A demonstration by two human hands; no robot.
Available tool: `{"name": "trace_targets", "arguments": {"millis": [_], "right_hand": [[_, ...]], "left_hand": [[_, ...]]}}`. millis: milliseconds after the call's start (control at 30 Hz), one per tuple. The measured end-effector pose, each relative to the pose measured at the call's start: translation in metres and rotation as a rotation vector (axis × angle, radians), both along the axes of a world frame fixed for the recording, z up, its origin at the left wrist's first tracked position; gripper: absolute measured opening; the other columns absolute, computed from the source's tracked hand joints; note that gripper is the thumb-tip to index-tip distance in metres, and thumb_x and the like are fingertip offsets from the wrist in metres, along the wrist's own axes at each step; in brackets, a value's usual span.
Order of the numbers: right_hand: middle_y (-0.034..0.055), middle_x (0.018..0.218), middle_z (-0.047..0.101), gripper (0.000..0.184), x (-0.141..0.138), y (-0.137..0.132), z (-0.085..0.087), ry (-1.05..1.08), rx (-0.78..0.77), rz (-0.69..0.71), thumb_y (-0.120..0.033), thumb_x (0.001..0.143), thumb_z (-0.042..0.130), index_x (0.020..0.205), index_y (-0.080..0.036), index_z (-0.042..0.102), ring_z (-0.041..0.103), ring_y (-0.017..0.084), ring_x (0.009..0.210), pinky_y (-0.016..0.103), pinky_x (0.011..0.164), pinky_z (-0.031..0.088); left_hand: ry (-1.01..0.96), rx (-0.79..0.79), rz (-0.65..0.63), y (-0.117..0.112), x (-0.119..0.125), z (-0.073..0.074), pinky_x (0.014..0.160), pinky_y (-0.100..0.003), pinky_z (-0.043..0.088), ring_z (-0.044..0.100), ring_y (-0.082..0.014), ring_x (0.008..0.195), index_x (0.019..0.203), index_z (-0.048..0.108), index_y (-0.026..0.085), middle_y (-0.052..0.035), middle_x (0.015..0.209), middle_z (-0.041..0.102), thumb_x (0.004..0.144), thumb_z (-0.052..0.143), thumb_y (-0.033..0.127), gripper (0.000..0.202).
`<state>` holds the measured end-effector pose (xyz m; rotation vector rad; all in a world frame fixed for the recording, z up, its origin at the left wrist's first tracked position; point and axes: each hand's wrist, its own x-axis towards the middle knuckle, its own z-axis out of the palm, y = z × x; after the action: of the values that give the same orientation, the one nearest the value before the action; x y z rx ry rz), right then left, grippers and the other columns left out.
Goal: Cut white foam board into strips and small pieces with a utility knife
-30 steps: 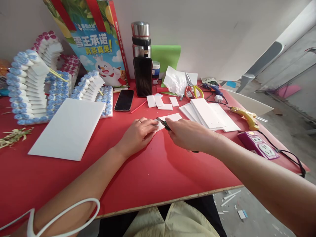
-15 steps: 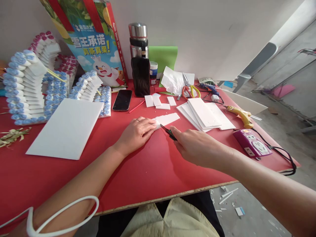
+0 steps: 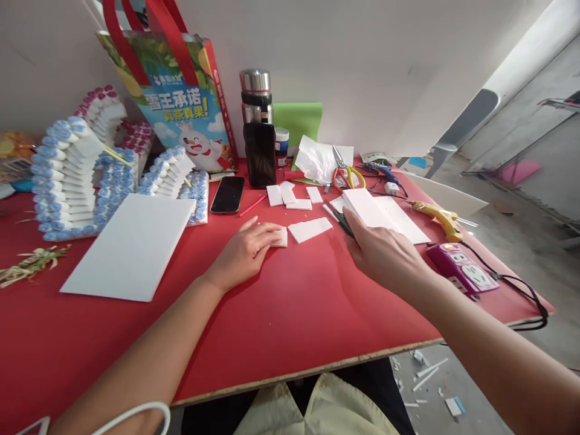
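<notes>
My left hand (image 3: 244, 249) rests on the red table with its fingers over a small white foam board piece (image 3: 283, 238), gripping it by its left part. Just to the right, separated by a narrow gap, lies a longer white strip (image 3: 310, 229) with an uneven right end. My right hand (image 3: 383, 251) is closed around a dark utility knife (image 3: 341, 221), whose blade points up and left, near the stack of white boards (image 3: 399, 217). Several small cut white pieces (image 3: 299, 205) lie beyond the strip.
A large white board (image 3: 129, 248) leans at left before blue-and-white paper models (image 3: 63, 181). Behind are a phone lying flat (image 3: 228, 195), an upright phone (image 3: 260, 156), a thermos (image 3: 255, 81) and scissors (image 3: 339, 158). At right sit a yellow glue gun (image 3: 437, 219) and purple power socket (image 3: 462, 266).
The white strip has come apart into a small piece and a longer one. My right hand has moved right with the knife, away from the strip. The view has tilted up slightly.
</notes>
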<state>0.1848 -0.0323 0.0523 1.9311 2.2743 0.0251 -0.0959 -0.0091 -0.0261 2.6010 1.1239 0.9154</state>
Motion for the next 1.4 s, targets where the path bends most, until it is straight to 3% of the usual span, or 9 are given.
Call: {"name": "trace_targets", "arguments": {"millis": [167, 300, 433, 600, 800, 933, 1033, 1200, 1400], "right_hand": [[0.0213, 0.105, 0.068, 0.066, -0.008, 0.024, -0.037, -0.153, -0.011, -0.061, -0.018, 0.096, 0.042, 0.158, -0.012, 0.02, 0.072, 0.029, 0.081, 0.033, 0.06, 0.045], [0.0223, 0.105, 0.067, 0.05, -0.024, 0.025, -0.02, -0.119, 0.024, -0.018, -0.04, 0.101, 0.043, 0.139, -0.008, 0.049, 0.07, 0.03, 0.085, 0.035, 0.061, 0.047], [0.0168, 0.107, 0.068, 0.03, -0.056, 0.033, 0.005, 0.148, 0.079, 0.228, -0.034, 0.1, 0.048, 0.112, -0.011, 0.064, 0.067, 0.026, 0.093, 0.034, 0.073, 0.048], [0.0167, 0.125, 0.063, 0.053, -0.097, 0.049, -0.027, 0.415, 0.049, 0.516, -0.033, 0.094, 0.063, 0.14, -0.009, 0.05, 0.052, 0.029, 0.12, 0.038, 0.097, 0.043], [0.0185, 0.122, 0.058, 0.057, -0.107, 0.054, -0.051, 0.508, 0.035, 0.427, -0.029, 0.088, 0.065, 0.139, -0.008, 0.051, 0.05, 0.03, 0.113, 0.04, 0.093, 0.042], [0.0074, 0.094, 0.059, 0.01, -0.099, 0.059, -0.049, 0.697, -0.021, 0.366, -0.019, 0.085, 0.059, 0.092, -0.016, 0.065, 0.054, 0.02, 0.087, 0.03, 0.076, 0.042], [0.0001, 0.072, 0.051, 0.026, -0.088, 0.065, -0.051, 1.088, -0.188, 0.16, -0.035, 0.09, 0.056, 0.071, -0.019, 0.053, 0.046, 0.014, 0.064, 0.027, 0.06, 0.037], [0.0, 0.072, 0.06, 0.024, -0.075, 0.07, -0.053, 1.996, -0.543, -0.078, -0.04, 0.085, 0.07, 0.082, -0.017, 0.063, 0.056, 0.013, 0.067, 0.025, 0.061, 0.044], [0.0097, 0.104, 0.076, 0.023, -0.081, 0.062, -0.05, 2.177, -0.733, -0.109, -0.022, 0.076, 0.08, 0.096, -0.015, 0.072, 0.072, 0.023, 0.101, 0.033, 0.09, 0.055]], "left_hand": [[-0.122, -0.085, 0.065, -0.001, -0.007, 0.005, 0.109, -0.043, 0.048, 0.058, -0.0217, 0.125, 0.124, 0.064, 0.025, -0.0077, 0.134, 0.061, 0.099, 0.045, 0.019, 0.032], [-0.284, -0.047, 0.167, 0.0, -0.009, 0.012, 0.111, -0.045, 0.046, 0.056, -0.0229, 0.128, 0.126, 0.062, 0.027, -0.0073, 0.135, 0.059, 0.098, 0.05, 0.022, 0.031], [-0.459, 0.043, 0.381, 0.004, -0.013, 0.013, 0.11, -0.045, 0.048, 0.055, -0.0247, 0.129, 0.131, 0.06, 0.027, -0.009, 0.14, 0.052, 0.097, 0.056, 0.029, 0.035], [-0.529, 0.066, 0.496, 0.007, -0.019, 0.007, 0.107, -0.043, 0.052, 0.056, -0.025, 0.127, 0.134, 0.058, 0.025, -0.0109, 0.143, 0.046, 0.096, 0.058, 0.033, 0.039], [-0.579, 0.065, 0.513, 0.006, -0.016, 0.005, 0.105, -0.04, 0.052, 0.053, -0.0254, 0.13, 0.13, 0.061, 0.024, -0.0109, 0.139, 0.049, 0.094, 0.061, 0.028, 0.036], [-0.594, 0.019, 0.529, 0.005, -0.015, 0.006, 0.102, -0.039, 0.054, 0.059, -0.0234, 0.122, 0.129, 0.063, 0.025, -0.0101, 0.139, 0.05, 0.093, 0.063, 0.031, 0.037], [-0.667, -0.059, 0.546, 0.002, -0.016, 0.008, 0.101, -0.039, 0.054, 0.06, -0.0243, 0.122, 0.13, 0.063, 0.025, -0.01, 0.141, 0.052, 0.091, 0.064, 0.034, 0.04], [-0.949, -0.301, 0.521, 0.002, -0.018, 0.008, 0.092, -0.034, 0.056, 0.06, -0.0246, 0.122, 0.138, 0.056, 0.025, -0.0104, 0.135, 0.062, 0.088, 0.067, 0.033, 0.052], [-1.114, -0.491, 0.534, 0.013, -0.009, 0.03, 0.084, -0.037, 0.057, 0.064, -0.0259, 0.113, 0.132, 0.057, 0.019, -0.0123, 0.12, 0.067, 0.074, 0.079, 0.029, 0.063]]}}
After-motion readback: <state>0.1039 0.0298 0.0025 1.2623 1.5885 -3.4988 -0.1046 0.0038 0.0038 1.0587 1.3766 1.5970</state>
